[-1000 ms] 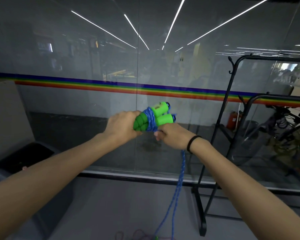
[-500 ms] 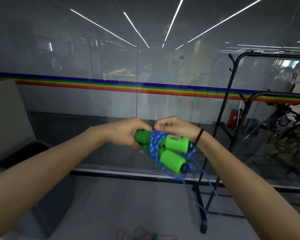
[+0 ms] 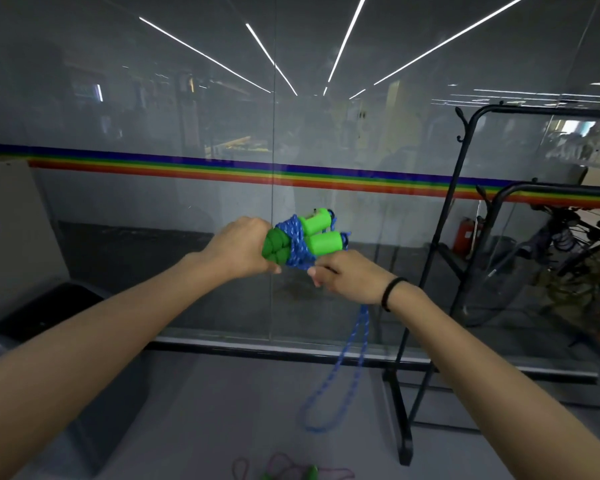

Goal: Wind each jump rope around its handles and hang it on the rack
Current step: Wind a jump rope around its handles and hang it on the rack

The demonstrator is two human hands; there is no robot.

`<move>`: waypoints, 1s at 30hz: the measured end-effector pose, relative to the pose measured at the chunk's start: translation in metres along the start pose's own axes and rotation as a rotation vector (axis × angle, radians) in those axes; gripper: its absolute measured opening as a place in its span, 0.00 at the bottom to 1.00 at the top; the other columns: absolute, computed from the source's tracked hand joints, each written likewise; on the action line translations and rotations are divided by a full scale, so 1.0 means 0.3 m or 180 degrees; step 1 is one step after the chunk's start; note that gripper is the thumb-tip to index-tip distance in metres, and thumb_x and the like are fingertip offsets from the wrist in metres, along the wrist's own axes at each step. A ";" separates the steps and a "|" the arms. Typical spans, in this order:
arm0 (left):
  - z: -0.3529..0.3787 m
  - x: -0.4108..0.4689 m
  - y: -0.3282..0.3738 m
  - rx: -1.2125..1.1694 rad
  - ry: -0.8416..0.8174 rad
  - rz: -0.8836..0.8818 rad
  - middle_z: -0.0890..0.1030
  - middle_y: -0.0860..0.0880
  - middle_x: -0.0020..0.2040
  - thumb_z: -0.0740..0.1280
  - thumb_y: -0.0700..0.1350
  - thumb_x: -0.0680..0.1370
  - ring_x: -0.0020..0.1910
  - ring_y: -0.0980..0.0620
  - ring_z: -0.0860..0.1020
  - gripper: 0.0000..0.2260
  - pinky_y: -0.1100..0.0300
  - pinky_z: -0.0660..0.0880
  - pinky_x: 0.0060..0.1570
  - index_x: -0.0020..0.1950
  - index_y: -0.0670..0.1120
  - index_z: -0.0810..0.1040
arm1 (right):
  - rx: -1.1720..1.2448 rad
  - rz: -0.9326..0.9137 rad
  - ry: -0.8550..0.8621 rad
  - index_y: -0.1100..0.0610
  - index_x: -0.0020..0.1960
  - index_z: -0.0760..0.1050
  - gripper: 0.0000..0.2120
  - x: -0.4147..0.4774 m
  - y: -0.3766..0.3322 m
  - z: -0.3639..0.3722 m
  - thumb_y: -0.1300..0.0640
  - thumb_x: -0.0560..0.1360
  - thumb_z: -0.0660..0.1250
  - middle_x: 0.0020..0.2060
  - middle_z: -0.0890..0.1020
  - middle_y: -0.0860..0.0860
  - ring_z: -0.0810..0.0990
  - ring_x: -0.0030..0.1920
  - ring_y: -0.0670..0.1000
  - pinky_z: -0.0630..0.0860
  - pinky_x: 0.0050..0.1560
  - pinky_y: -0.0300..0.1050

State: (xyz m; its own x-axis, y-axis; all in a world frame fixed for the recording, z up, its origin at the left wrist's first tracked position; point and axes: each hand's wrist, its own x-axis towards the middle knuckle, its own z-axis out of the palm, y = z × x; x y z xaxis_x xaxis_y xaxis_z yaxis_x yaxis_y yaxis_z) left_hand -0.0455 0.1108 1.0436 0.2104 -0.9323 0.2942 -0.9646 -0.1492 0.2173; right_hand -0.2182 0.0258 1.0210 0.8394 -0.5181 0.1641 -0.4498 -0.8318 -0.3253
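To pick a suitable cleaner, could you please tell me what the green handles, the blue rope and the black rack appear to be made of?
Handles: probably foam or soft plastic, matte, ridged grip ends.
Rope: braided cord, likely nylon, flecked weave.
Rack: likely metal tubing, black painted, thin bent bars.

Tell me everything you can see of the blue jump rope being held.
The jump rope has a blue braided cord flecked with paler blue and two bright green handles, held side by side and roughly level. Several turns of cord bind the handles at their middle. The left hand grips their darker, ribbed ends. The right hand pinches the cord just below them. The unwound rest hangs down as a doubled loop beside the black rack.
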 end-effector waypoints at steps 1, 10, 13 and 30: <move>0.004 -0.003 0.002 0.0432 -0.0059 0.0050 0.80 0.44 0.48 0.76 0.51 0.67 0.47 0.45 0.79 0.20 0.58 0.72 0.42 0.53 0.44 0.76 | -0.0218 -0.0040 -0.0047 0.50 0.38 0.75 0.14 -0.001 -0.011 -0.007 0.49 0.79 0.57 0.35 0.76 0.49 0.74 0.40 0.50 0.68 0.43 0.42; -0.002 -0.042 0.004 0.1288 -0.1056 0.1496 0.81 0.52 0.48 0.72 0.47 0.69 0.50 0.52 0.78 0.13 0.60 0.64 0.38 0.51 0.54 0.76 | 0.0261 -0.0584 -0.0354 0.54 0.37 0.81 0.09 0.038 -0.040 -0.119 0.48 0.68 0.72 0.33 0.80 0.50 0.75 0.35 0.45 0.69 0.41 0.43; 0.001 -0.064 0.002 0.0012 -0.0864 0.1714 0.79 0.60 0.34 0.75 0.47 0.67 0.36 0.64 0.76 0.11 0.65 0.66 0.32 0.42 0.56 0.75 | 0.1396 -0.0504 -0.0473 0.56 0.37 0.78 0.06 0.023 -0.020 -0.115 0.55 0.70 0.69 0.29 0.81 0.45 0.76 0.33 0.41 0.70 0.39 0.34; 0.040 -0.029 -0.040 0.0743 -0.0344 -0.0424 0.80 0.44 0.52 0.74 0.51 0.67 0.52 0.43 0.79 0.19 0.54 0.74 0.48 0.54 0.47 0.77 | -0.0808 -0.0300 -0.0425 0.54 0.46 0.77 0.13 0.011 -0.033 -0.021 0.49 0.78 0.57 0.44 0.80 0.54 0.77 0.46 0.54 0.72 0.49 0.48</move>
State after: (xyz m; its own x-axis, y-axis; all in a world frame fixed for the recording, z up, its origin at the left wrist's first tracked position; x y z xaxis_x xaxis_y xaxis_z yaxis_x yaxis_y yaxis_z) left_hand -0.0378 0.1168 1.0271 0.3316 -0.9273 0.1737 -0.9427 -0.3327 0.0236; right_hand -0.2128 0.0310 1.0306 0.9062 -0.4195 0.0530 -0.4158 -0.9069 -0.0685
